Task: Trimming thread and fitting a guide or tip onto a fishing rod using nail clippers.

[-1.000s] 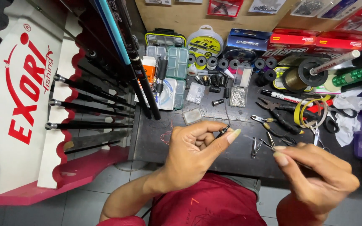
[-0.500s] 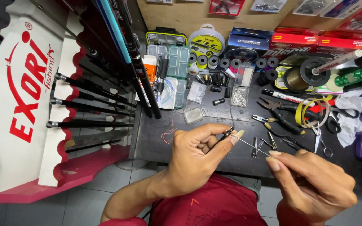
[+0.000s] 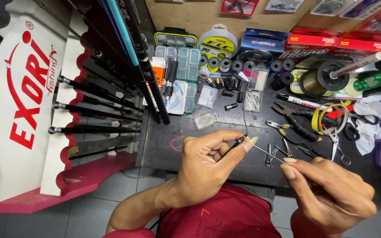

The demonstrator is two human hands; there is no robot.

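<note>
My left hand (image 3: 208, 163) pinches a small dark metal fitting (image 3: 240, 141) between thumb and forefinger, above the front edge of the dark worktable (image 3: 164, 136). A thin wire (image 3: 267, 153) runs from the fitting to my right hand (image 3: 331, 194), which pinches its other end with thumb and fingertips. Both hands hover over my red lap, close together.
Fishing rods (image 3: 98, 110) lie in a red and white rack (image 3: 27, 110) on the left. The table holds pliers (image 3: 296, 119), small scissors (image 3: 338, 147), a clear tackle box (image 3: 186, 75), line spools (image 3: 323, 77), a marker (image 3: 296, 100), red cartons (image 3: 336, 42) and a white cloth (image 3: 371, 119).
My right hand has drawn away to the right and down, and more of the thin wire shows stretched between the two hands. The left hand stays almost in place.
</note>
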